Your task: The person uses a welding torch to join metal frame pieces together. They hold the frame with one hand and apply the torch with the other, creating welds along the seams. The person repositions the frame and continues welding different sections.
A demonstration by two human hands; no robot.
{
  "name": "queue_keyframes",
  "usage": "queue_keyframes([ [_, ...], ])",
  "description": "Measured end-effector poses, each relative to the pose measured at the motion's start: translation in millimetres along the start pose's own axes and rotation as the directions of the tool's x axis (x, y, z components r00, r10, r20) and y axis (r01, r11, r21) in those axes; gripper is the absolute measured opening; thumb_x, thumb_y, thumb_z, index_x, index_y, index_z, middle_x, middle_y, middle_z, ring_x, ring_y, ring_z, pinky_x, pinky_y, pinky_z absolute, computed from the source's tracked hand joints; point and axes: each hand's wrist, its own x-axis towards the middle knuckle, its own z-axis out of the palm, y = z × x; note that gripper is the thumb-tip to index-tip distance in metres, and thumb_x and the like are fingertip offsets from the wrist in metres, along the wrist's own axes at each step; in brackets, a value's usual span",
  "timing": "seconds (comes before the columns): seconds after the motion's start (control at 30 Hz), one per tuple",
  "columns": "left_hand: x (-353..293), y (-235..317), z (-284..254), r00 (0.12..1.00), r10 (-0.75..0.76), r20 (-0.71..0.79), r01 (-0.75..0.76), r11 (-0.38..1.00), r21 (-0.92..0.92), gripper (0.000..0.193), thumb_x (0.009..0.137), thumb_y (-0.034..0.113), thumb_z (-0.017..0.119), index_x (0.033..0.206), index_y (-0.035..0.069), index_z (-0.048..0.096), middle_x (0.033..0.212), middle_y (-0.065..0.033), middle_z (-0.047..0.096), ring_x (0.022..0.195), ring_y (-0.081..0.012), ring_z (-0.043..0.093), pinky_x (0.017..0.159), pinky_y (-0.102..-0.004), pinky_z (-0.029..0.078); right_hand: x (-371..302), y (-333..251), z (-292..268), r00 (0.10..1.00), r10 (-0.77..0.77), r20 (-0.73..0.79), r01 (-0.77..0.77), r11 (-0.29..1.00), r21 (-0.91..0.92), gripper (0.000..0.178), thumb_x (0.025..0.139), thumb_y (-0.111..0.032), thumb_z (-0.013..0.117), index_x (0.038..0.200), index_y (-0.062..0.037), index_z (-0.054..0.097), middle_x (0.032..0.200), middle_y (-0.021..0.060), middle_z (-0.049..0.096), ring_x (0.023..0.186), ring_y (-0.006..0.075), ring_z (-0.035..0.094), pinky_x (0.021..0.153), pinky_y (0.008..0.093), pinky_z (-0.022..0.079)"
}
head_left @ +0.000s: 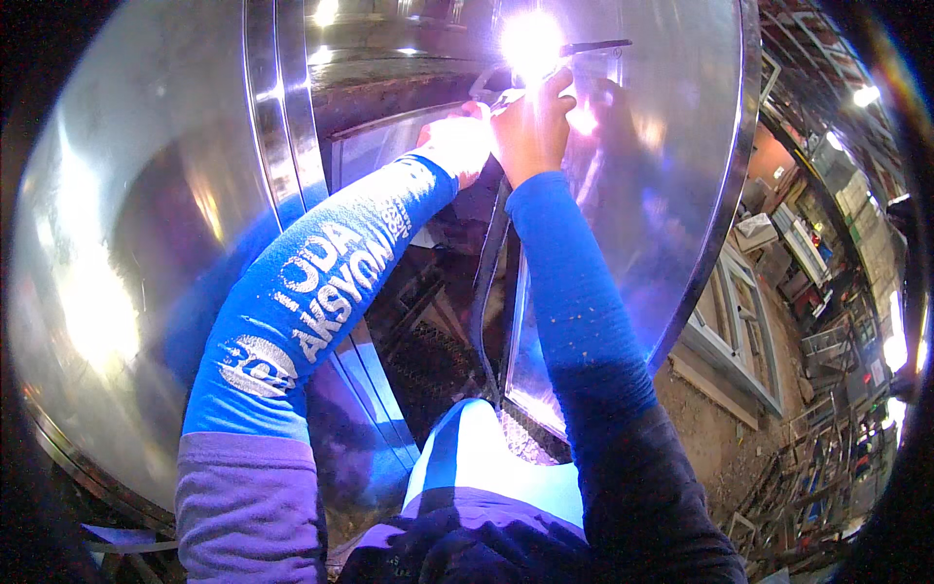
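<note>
A glaring white welding arc (532, 44) burns at the far side of the shiny metal sheet work. Just below it, my right hand (535, 127) is closed around a welding torch, mostly hidden by fingers and glare. A thin dark rod (598, 46) juts out to the right beside the arc. My left hand (457, 144) is next to the right one, at its left, washed out by light; its fingers look curled, and what they hold cannot be made out. From beneath the right hand a dark cable (484, 302) hangs down toward my lap.
A large curved-looking polished metal panel (126, 253) stands at left, another (671, 185) at right, with a dark opening between them. On the floor at right lie pale frames (744, 326). Cluttered racks of metal pieces (827, 457) line the far right.
</note>
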Motion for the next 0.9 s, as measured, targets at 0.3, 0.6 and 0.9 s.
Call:
queue_keyframes([
  [0.3, -11.9, 1.1, -20.7, 0.996, -0.043, 0.082, 0.037, 0.996, 0.078, 0.066, 0.088, 0.012, 0.06, 0.142, -0.011, 0.031, 0.114, -0.027, 0.068, 0.105, -0.038, 0.069, 0.087, -0.0459, 0.055, -12.9, -16.3, -21.1, 0.999, 0.04, -0.001, -0.04, 0.99, 0.135, 0.079, 0.08, -0.008, 0.07, 0.139, 0.0083, 0.02, 0.122, 0.0436, 0.046, 0.107, 0.0578, 0.055, 0.098, 0.0528, 0.048],
  [0.6, -11.6, 3.6, -19.4, 0.995, -0.048, 0.088, 0.039, 0.994, 0.106, 0.066, 0.086, 0.011, 0.062, 0.142, -0.011, 0.032, 0.113, -0.0262, 0.069, 0.103, -0.0368, 0.07, 0.086, -0.0448, 0.056, -7.3, -1.0, -14.0, 0.998, 0.037, -0.042, -0.03, 0.989, 0.144, 0.092, 0.076, -0.008, 0.077, 0.143, 0.0077, 0.017, 0.125, 0.0399, 0.046, 0.107, 0.0566, 0.057, 0.097, 0.0534, 0.049],
  [0.9, -16.6, 12.3, -16.8, 0.991, -0.115, 0.062, 0.11, 0.991, 0.075, 0.062, 0.083, 0.012, 0.064, 0.135, -0.013, 0.04, 0.109, -0.0293, 0.068, 0.102, -0.0399, 0.069, 0.086, -0.0447, 0.055, -19.9, 62.7, -16.6, 0.951, 0.109, -0.29, 0.06, 0.853, 0.518, 0.039, 0.085, -0.008, 0.071, 0.114, 0.0054, 0.05, 0.093, 0.0139, 0.065, 0.078, 0.021, 0.066, 0.072, 0.0353, 0.054],
])
